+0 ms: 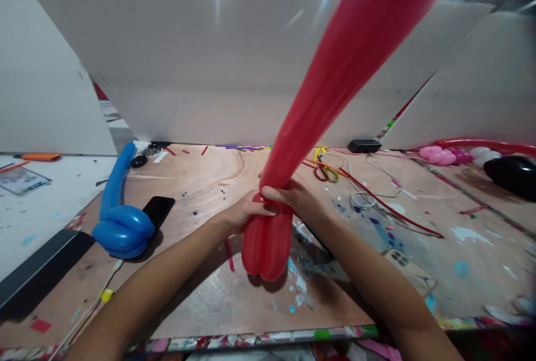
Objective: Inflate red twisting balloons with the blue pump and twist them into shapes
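Observation:
A long red modelling balloon rises from my hands toward the upper right and leaves the view. Its lower end is folded into plump side-by-side loops that hang just over the table. My left hand grips it from the left at the narrow joint above the loops. From the right, my right hand is closed round the same joint, its thumb laid across the front. Most of the fingers are hidden behind the balloon. To the left lies a blue balloon shape with similar loops and a long straight part.
A white partition stands behind the wooden table. Left are a dark phone and a long black box. Right lie uninflated balloons, a phone, a black balloon and pink balloon bubbles.

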The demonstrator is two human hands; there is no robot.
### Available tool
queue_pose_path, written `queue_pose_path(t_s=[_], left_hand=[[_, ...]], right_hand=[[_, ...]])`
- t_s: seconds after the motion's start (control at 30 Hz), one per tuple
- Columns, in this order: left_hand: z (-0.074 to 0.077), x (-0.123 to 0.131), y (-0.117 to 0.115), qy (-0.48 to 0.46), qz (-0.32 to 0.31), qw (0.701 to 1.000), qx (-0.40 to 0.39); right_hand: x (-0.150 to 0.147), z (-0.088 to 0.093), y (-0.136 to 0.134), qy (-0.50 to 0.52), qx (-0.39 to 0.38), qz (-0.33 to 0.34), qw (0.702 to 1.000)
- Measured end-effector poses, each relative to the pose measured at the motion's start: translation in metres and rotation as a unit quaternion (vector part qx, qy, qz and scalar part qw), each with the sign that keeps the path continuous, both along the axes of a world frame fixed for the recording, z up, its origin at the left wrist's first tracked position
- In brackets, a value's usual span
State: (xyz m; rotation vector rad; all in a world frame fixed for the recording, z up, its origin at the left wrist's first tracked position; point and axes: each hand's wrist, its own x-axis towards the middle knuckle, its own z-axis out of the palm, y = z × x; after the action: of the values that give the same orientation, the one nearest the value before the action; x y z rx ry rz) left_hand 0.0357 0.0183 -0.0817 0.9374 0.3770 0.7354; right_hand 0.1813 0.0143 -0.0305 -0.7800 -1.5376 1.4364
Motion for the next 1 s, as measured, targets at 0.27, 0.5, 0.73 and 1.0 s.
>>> queue_pose_path(t_s=[0.27,0.5,0.73,1.0], left_hand=[[0.014,-0.008,0.005,0.154,0.029,0.974,0.162],[0.003,-0.003,0.009,0.213,0.06,0.944,0.244],[-0.007,-0.007,0.015,0.156,0.054,0.962,0.216],[0.0,-0.009,0.018,0.14,0.111,0.947,0.268]], right_hand=[[0.0,-0.011,0.02,0.127,-0.117,0.005,0.985],[-0.005,-0.018,0.018,-0.021,0.05,-0.106,0.993],[0.004,-0.02,0.03,-0.005,0.057,-0.052,0.997],[0.002,-0.026,0.037,0.125,0.005,-0.069,0.99]])
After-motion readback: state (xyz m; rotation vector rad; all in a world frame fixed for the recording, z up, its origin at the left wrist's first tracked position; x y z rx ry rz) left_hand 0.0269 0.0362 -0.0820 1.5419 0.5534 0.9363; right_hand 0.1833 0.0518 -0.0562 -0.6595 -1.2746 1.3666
